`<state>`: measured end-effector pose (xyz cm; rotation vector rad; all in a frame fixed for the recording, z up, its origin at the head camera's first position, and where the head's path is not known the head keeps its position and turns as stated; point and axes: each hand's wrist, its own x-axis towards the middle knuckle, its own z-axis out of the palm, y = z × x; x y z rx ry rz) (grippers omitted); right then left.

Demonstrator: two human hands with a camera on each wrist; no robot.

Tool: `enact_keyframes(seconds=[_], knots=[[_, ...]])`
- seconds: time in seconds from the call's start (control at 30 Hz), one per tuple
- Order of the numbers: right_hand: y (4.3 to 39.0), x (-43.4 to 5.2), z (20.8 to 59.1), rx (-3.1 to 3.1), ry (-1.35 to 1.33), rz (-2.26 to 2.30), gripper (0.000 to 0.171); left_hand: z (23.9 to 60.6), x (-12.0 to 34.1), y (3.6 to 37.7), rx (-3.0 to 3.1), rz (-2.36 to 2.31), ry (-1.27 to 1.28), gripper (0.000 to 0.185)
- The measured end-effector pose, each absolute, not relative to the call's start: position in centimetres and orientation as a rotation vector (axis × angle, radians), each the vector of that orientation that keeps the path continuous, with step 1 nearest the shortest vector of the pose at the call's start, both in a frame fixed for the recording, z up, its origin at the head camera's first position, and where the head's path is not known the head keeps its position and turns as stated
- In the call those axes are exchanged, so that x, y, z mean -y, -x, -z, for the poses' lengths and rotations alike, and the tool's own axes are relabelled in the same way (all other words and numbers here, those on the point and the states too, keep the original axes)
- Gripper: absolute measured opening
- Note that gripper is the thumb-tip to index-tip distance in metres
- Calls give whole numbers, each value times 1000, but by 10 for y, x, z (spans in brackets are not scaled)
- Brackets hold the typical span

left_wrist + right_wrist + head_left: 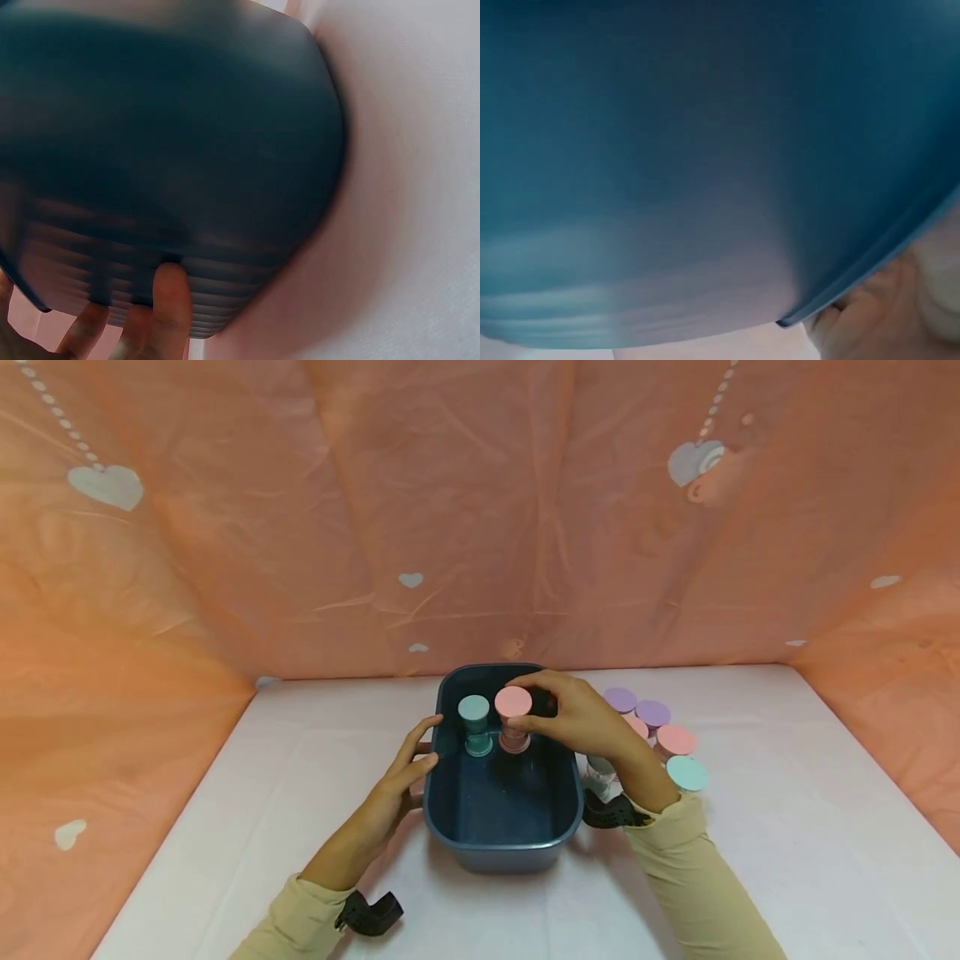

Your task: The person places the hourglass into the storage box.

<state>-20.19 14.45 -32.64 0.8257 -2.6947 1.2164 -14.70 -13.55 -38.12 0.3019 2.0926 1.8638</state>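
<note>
A deep dark blue plastic bin (504,847) stands in the middle of the table. Inside it, a jar with a mint-green lid (473,707) stands upright toward the far left. Just right of that jar, my right hand (581,714) pinches a jar with a pink lid (513,702) between thumb and fingers, within the bin; whether it touches the floor of the bin I cannot tell. My left hand (390,802) rests against the bin's left side with its fingers spread. In the left wrist view, fingertips (172,289) touch the ribbed lower wall.
Several more lidded jars stand right of the bin, partly behind my right forearm: purple lids (652,713), pink lids (677,740) and a mint-green lid (687,773). A white cloth (247,827) covers the table. An orange curtain (480,518) with hearts surrounds it.
</note>
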Motion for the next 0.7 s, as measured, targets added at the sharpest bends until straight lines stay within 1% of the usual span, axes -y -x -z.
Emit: enact_keyframes(seconds=[0.13, 0.43, 0.7], knots=[[203, -144, 328, 2686, -920, -1091, 50, 380, 134, 147, -2097, -1867, -311, 52], [209, -136, 332, 2701, -971, -976, 48, 379, 136, 143, -2108, -1871, -288, 52], [209, -138, 329, 2781, -888, -800, 44, 379, 133, 146, -2101, -1856, -311, 53]])
